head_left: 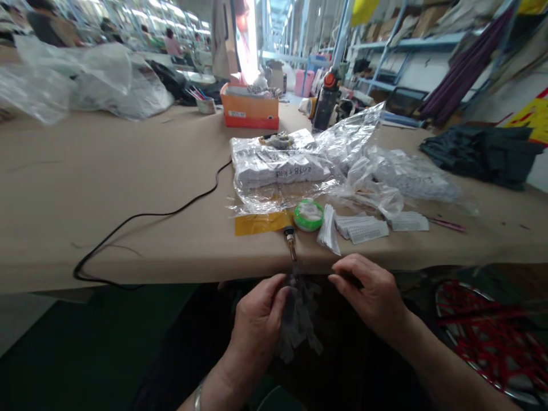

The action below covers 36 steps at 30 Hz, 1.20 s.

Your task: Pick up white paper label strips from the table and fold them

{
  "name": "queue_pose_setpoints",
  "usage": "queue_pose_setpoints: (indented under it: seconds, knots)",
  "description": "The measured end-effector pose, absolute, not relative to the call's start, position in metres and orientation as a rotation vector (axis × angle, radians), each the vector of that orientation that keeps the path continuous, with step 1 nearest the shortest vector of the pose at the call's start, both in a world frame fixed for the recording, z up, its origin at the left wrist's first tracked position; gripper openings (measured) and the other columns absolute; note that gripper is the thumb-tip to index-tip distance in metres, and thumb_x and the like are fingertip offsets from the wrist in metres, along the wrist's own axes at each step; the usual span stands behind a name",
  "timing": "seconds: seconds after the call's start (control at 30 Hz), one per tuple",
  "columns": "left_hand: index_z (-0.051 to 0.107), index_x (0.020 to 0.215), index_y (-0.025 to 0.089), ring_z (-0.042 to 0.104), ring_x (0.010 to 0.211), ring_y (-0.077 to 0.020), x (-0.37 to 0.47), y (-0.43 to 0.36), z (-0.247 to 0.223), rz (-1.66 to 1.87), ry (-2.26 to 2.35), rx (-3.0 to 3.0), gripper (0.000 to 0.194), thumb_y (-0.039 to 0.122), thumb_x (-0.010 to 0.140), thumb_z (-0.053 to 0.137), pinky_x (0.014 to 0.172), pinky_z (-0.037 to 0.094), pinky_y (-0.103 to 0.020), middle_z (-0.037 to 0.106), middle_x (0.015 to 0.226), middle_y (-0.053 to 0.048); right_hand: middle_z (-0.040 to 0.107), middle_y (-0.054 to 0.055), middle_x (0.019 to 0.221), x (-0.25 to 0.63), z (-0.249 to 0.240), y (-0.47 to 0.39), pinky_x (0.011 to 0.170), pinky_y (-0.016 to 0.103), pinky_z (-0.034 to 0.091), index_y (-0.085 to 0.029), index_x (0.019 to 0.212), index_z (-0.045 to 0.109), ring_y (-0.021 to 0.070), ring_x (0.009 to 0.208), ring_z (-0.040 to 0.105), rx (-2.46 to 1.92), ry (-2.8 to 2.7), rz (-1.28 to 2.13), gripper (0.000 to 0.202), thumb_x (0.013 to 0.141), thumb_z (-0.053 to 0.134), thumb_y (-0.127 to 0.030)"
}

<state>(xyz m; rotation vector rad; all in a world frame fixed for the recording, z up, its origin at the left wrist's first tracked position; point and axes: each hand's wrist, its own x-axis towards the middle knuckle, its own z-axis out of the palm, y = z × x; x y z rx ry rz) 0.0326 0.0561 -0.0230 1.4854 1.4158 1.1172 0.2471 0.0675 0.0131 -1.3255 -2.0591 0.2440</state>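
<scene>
My left hand point(261, 311) is just below the table's front edge, thumb and forefinger pinched on a bunch of thin greyish strips point(297, 325). The strips hang down over the dark space beneath; their exact kind is unclear. Right above them a soldering iron point(290, 242) lies with its tip pointing at me over the edge. To the right, my right hand point(368, 294) hovers by the edge, fingers curled, with a small gap between thumb and forefinger and nothing visible in it. Stacks of white printed labels point(362, 227) lie beyond it, beside a green round container point(309, 214) with whitish stuff inside.
Yellow-brown tape point(261, 224) is stuck near the iron. Behind are plastic-wrapped white bundles point(282, 171), an orange box point(250, 108) and a dark bottle point(326, 103). A black cable point(171, 213) loops leftward. A basket of red strips point(492, 337) stands low at right.
</scene>
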Motion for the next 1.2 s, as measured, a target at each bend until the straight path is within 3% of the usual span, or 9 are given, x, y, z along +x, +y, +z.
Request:
queue_pose_setpoints:
  seconds: [0.1,0.2,0.43,0.6,0.77,1.0,1.07,1.2]
  knots:
    - [0.071,0.102,0.025,0.063,0.099,-0.0233,0.029,0.056,-0.034,1.143,1.445,1.421,0.028,0.026,0.075,0.066,0.093,0.043,-0.031,0.072,0.104,-0.004,0.062,0.010,0.104,0.269,0.006,0.080,0.089,0.042,0.045,-0.019,0.108,0.061,0.0270,0.102,0.054,-1.405,-2.130,-0.136,0.026,0.083,0.058,-0.025]
    - [0.073,0.092,0.025,0.066,0.090,-0.0226,0.032,0.053,-0.034,1.110,1.433,1.393,0.020,0.026,0.074,0.066,0.085,0.047,-0.030,0.074,0.093,-0.003,0.060,0.011,0.118,0.278,-0.005,0.089,0.095,0.047,0.040,-0.018,0.118,0.059,0.0310,0.115,0.047,-1.449,-2.247,-0.284,0.036,0.082,0.059,-0.021]
    - [0.071,0.074,0.018,0.061,0.068,-0.0166,0.064,0.048,-0.018,0.913,1.287,1.238,0.011,0.027,0.076,0.064,0.067,0.046,-0.025,0.069,0.070,-0.003,0.068,0.005,0.100,0.282,-0.001,0.084,0.092,0.041,0.042,-0.022,0.094,0.068,0.0234,0.104,0.055,-1.274,-2.128,-0.317,0.016,0.086,0.055,-0.016]
    - [0.064,0.090,0.013,0.062,0.068,-0.0149,0.098,0.052,0.001,0.819,0.887,0.506,0.025,0.035,0.080,0.061,0.065,0.049,-0.027,0.068,0.079,-0.008,0.067,0.006,0.101,0.276,0.010,0.048,0.094,0.043,0.042,-0.021,0.096,0.065,0.0235,0.107,0.054,-1.033,-2.241,-0.204,0.018,0.081,0.058,-0.013]
    - [0.060,0.080,0.009,0.057,0.053,-0.0094,0.117,0.058,0.004,0.869,0.809,0.285,0.011,0.019,0.079,0.063,0.051,0.045,-0.019,0.063,0.064,-0.004,0.067,0.005,0.099,0.270,0.006,0.025,0.094,0.040,0.043,-0.019,0.099,0.061,0.0218,0.105,0.054,-0.903,-2.343,-0.058,0.018,0.083,0.055,-0.013]
    - [0.061,0.089,0.009,0.063,0.056,-0.0148,0.118,0.057,0.001,0.789,0.997,0.397,0.013,0.020,0.081,0.060,0.058,0.052,-0.027,0.067,0.067,-0.008,0.053,0.020,0.125,0.312,-0.002,0.075,0.098,0.051,0.039,-0.006,0.129,0.046,0.0341,0.121,0.042,-1.555,-2.156,-0.334,0.056,0.086,0.055,-0.039]
    - [0.061,0.089,0.009,0.063,0.055,-0.0146,0.119,0.055,0.001,0.776,1.024,0.410,0.013,0.019,0.082,0.059,0.056,0.051,-0.026,0.066,0.064,-0.007,0.053,0.018,0.128,0.321,-0.006,0.083,0.098,0.052,0.038,-0.009,0.127,0.050,0.0352,0.120,0.043,-1.651,-2.189,-0.387,0.051,0.086,0.056,-0.037]
    - [0.059,0.090,0.011,0.062,0.053,-0.0130,0.120,0.055,-0.002,0.753,1.027,0.393,0.010,0.014,0.082,0.057,0.056,0.050,-0.025,0.066,0.063,-0.005,0.062,0.012,0.117,0.330,-0.014,0.085,0.095,0.045,0.043,-0.014,0.115,0.061,0.0288,0.112,0.052,-1.554,-2.196,-0.409,0.029,0.089,0.051,-0.023]
